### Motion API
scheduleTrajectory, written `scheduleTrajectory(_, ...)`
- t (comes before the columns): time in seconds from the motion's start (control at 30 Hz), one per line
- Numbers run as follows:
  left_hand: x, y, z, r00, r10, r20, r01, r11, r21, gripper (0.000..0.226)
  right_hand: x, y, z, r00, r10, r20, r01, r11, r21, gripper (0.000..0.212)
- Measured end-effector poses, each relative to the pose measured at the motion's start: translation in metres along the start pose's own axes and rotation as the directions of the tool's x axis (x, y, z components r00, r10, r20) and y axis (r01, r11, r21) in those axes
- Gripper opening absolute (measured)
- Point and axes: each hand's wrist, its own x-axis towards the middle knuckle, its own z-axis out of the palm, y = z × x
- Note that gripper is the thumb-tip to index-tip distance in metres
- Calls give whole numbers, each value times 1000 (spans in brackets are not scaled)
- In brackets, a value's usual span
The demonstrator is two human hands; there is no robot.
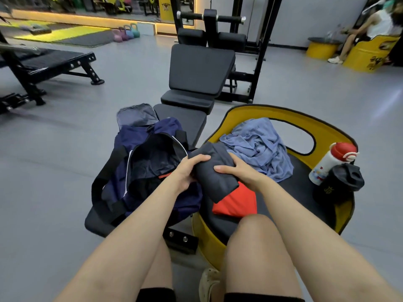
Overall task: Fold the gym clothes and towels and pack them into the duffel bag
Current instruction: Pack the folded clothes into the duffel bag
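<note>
Two hands gripped one folded dark grey garment (214,171), the left hand (189,171) curled round its near-left edge, the right hand (236,172) clasping its right side, just right of the open navy duffel bag (139,171). The cloth looked light, soft and limp, likely to unfold unless held across the fold. Under the right hand lay a red garment (236,203); beyond it a crumpled blue towel (257,149), on the yellow-rimmed seat (305,127). The bag sat on a black counter (98,223); grey gym floor (65,149) spread around.
</note>
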Motion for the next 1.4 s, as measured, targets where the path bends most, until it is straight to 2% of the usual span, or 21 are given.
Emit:
scheduleTrajectory(0.1,-11,10,-13,997,59,-53,-58,998,18,36,3,-14,18,999,-34,2,34,999,10,66)
scheduleTrajectory(0.23,-23,20,-45,956,236,-175,-209,964,162,35,12,-26,43,986,-108,-125,95,990,-108,42)
scheduleTrajectory(0.27,-27,21,-60,916,321,-241,-269,937,224,34,16,-27,49,978,-125,-168,100,983,-152,43)
scheduleTrajectory(0.33,-38,18,-94,758,536,-371,-307,796,522,35,24,-27,58,957,-144,-251,87,970,-226,46)
scheduleTrajectory(0.37,-44,14,-111,670,630,-394,-247,689,681,34,28,-27,63,947,-155,-282,81,963,-256,47)
scheduleTrajectory(0.4,-50,11,-124,615,679,-400,-161,605,780,31,31,-28,68,938,-164,-306,73,955,-288,48)
scheduleTrajectory(0.43,-56,6,-134,615,675,-407,-76,565,822,29,34,-28,75,932,-173,-320,65,945,-319,49)
scheduleTrajectory(0.5,-59,-5,-148,725,571,-387,59,508,860,30,38,-29,93,923,-194,-332,58,924,-379,52)
scheduleTrajectory(0.57,-58,-17,-156,820,451,-351,141,435,889,41,44,-29,113,925,-194,-328,46,911,-409,58)
scheduleTrajectory(0.7,-57,-24,-157,875,349,-336,167,435,885,71,63,-22,150,943,-164,-290,-8,859,-512,75)
scheduleTrajectory(0.8,-56,-25,-151,896,293,-333,181,444,878,83,75,-13,169,941,-173,-292,-47,786,-616,66)
scheduleTrajectory(0.87,-54,-24,-151,895,273,-353,204,452,868,84,81,-4,173,940,-173,-294,-102,680,-726,63)
scheduleTrajectory(0.97,-53,-22,-154,889,264,-374,217,476,852,87,84,11,166,954,-125,-273,-185,472,-862,79)
scheduleTrajectory(1.07,-53,-21,-155,888,265,-376,202,510,836,88,83,19,164,953,-74,-293,-239,410,-880,96)
scheduleTrajectory(1.1,-53,-21,-155,888,263,-377,200,517,832,87,81,19,166,954,-103,-283,-226,379,-897,101)
scheduleTrajectory(1.17,-54,-21,-155,887,267,-376,192,528,827,87,78,25,170,931,-310,-192,-130,209,-969,104)
scheduleTrajectory(1.23,-53,-22,-156,887,277,-369,177,533,827,87,81,32,170,871,-491,-30,-28,11,-1000,91)
scheduleTrajectory(1.3,-53,-23,-157,886,286,-364,164,541,825,87,84,34,169,842,-533,87,33,-110,-993,66)
scheduleTrajectory(1.4,-54,-25,-159,888,298,-351,131,567,813,88,82,27,173,897,-438,68,17,-118,-993,51)
